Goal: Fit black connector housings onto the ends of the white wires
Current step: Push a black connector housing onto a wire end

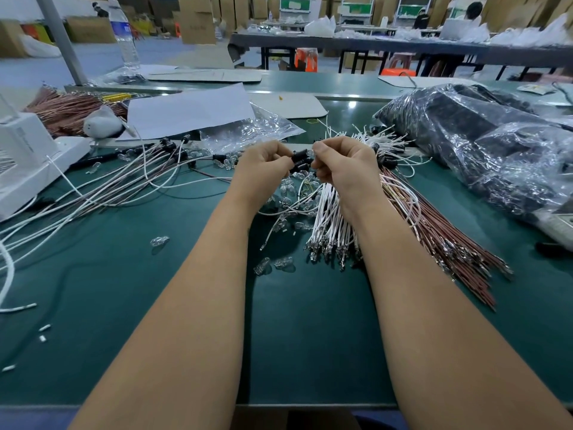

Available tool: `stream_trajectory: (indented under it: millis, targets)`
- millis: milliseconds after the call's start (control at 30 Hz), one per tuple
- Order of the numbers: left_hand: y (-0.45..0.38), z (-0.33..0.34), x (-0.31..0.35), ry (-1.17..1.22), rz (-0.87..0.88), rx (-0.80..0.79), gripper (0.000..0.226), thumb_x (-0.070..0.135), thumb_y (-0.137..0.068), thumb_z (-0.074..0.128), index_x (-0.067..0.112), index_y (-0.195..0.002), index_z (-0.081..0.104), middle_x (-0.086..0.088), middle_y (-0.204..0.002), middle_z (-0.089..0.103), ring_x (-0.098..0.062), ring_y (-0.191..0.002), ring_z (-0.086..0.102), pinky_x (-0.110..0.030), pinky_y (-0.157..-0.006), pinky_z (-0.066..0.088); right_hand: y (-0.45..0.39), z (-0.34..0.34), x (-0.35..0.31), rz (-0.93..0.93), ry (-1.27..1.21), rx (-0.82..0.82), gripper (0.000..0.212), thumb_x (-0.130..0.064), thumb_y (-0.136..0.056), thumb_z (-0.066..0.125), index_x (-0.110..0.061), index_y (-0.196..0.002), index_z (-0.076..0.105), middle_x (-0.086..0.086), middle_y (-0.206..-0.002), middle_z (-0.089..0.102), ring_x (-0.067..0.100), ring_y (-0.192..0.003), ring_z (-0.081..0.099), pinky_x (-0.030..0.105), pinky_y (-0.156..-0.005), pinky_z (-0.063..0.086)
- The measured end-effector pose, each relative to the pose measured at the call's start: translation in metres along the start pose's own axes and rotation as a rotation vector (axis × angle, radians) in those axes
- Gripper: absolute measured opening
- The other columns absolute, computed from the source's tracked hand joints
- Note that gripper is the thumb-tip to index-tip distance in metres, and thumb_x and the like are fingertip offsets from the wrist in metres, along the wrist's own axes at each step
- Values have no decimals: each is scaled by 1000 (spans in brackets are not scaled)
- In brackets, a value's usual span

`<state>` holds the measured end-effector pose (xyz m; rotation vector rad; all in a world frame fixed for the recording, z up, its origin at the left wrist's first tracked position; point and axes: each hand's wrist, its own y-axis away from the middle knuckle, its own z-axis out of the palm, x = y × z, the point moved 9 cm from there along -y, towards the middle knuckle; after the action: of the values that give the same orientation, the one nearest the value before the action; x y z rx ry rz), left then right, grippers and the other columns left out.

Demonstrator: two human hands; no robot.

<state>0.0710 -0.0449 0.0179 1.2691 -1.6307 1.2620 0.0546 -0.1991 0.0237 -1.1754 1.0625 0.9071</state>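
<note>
Both hands meet above the green table. My left hand point(263, 164) pinches a black connector housing point(301, 156) between thumb and fingers. My right hand point(342, 161) has its fingers curled at the other end of the housing; what it pinches there is hidden by the fingers. A bundle of white wires point(331, 225) with metal terminals lies fanned out under the right wrist. Finished wires with black housings point(169, 147) trail off to the left.
Brown wires point(440, 240) lie beside the white bundle at the right. Small clear glass bulbs point(279, 262) are scattered near the hands. A plastic bag of black parts point(483, 141) fills the right side. A white machine point(28, 156) stands at the left.
</note>
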Motion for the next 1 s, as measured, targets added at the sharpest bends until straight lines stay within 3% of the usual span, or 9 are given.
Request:
stream_trajectory:
  millis: [233, 433, 633, 767, 1000]
  targets:
    - [0, 3, 3, -29, 45, -31, 13, 13, -89, 61, 17, -77, 65, -3, -69, 60, -12, -65, 51, -16, -60, 41, -1, -2, -1, -38, 34, 30, 13, -4, -88, 66, -13, -79, 67, -2, -63, 61, 2, -53, 55, 15, -56, 46]
    - [1, 0, 5, -55, 84, -29, 12, 16, -92, 63, 14, -80, 66, -1, -64, 59, -4, -52, 46, -11, -50, 36, -1, -3, 1, -23, -10, 21, 13, -5, -91, 61, -11, -83, 70, 1, -66, 62, 8, -60, 56, 19, -61, 49]
    - [3, 4, 9, -22, 130, -60, 9, 10, -92, 63, 10, -83, 64, -12, -73, 57, -18, -67, 48, -25, -63, 41, 0, -3, 5, 19, 13, 15, 15, -4, -92, 60, -13, -81, 65, 2, -69, 63, 7, -60, 59, 18, -61, 52]
    - [3, 3, 6, -13, 123, -70, 11, 10, -92, 63, 11, -81, 64, -11, -69, 54, -17, -62, 43, -19, -54, 34, 0, 1, 5, 11, 8, -30, 15, 0, -92, 59, -9, -81, 61, 6, -70, 60, 11, -60, 56, 18, -58, 49]
    - [3, 4, -1, 36, 96, -95, 16, 11, -92, 63, 16, -77, 65, -4, -63, 57, -22, -67, 45, -30, -65, 34, -1, 4, 6, -34, 55, -89, 15, -1, -92, 60, -9, -79, 61, 6, -69, 61, 10, -59, 57, 20, -60, 51]
